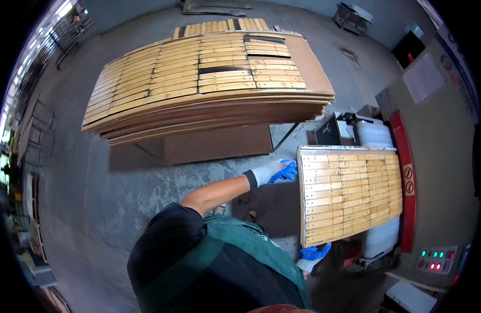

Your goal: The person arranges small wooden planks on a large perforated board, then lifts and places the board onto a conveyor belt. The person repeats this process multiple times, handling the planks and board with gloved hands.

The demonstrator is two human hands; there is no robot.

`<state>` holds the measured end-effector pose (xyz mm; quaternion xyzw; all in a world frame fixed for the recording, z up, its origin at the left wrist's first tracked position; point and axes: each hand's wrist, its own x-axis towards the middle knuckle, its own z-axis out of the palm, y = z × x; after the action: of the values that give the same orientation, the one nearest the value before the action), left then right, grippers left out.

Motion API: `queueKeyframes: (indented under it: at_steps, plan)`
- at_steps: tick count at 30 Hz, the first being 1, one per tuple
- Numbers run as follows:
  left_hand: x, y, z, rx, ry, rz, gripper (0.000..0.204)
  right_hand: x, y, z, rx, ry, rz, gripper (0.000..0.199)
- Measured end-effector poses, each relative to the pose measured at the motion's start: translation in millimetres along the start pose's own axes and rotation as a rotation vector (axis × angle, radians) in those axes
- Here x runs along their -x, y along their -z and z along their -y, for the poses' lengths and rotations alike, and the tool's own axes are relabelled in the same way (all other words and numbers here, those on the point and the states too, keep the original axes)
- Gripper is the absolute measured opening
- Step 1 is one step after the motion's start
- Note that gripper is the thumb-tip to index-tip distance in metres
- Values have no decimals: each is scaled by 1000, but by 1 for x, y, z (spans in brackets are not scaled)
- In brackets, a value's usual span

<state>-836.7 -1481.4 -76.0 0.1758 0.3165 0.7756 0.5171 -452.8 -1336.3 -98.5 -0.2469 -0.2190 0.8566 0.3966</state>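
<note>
With clock directions taken from the middle of the view, a rectangular panel (350, 195) of pale yellow slats is seen between three and four o'clock, its slats laid in columns and marked with small dark dots. The left hand (276, 171), in a pale glove with blue fingers, is held at the panel's ten o'clock corner; its fingers are partly bent, and whether the edge is touched or gripped cannot be told. The right hand (313, 255), gloved likewise, is placed at the panel's seven o'clock corner; it is partly hidden, so neither its opening nor its hold can be told. The panel's far end is set just beside a red strip (402, 208) at three o'clock, on which two prohibition signs are borne. At four o'clock, green and red lights are shown on a control box (436, 260). At eleven o'clock, a stack of brown boards (214, 112) is carried on a table (285, 137) with thin legs; its top is largely covered by yellow slats (173, 68) in rows, with brown board left bare toward two o'clock of the stack.
</note>
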Motion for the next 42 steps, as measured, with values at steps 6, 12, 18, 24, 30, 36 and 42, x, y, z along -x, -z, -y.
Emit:
queueKeyframes:
  at_steps: [6, 12, 18, 24, 30, 36, 42]
  plan:
    - [72, 10, -36, -349, 25, 27, 52, -9, 25, -7, -104, 31, -176, 78]
    - [113, -46, -179, -1060, -221, 40, 49, -36, 92, -5, -108, -44, -29, 80]
    - [68, -6, -325, -1867, -549, -402, 43, -29, 93, -5, -128, 20, -49, 84]
    - [-8, 78, -410, -2318, -657, -529, 66, -10, 58, -6, -182, 198, -189, 80]
    - [-66, 85, -436, -2447, -417, -642, 79, -10, 43, 8, -112, 264, -190, 86]
    - [-119, 94, -462, -2541, -305, -689, 89, -26, 30, 23, -137, 315, -248, 87]
    - [-150, 151, -492, -2494, -349, -686, 87, -33, 61, 36, -201, 298, -97, 79]
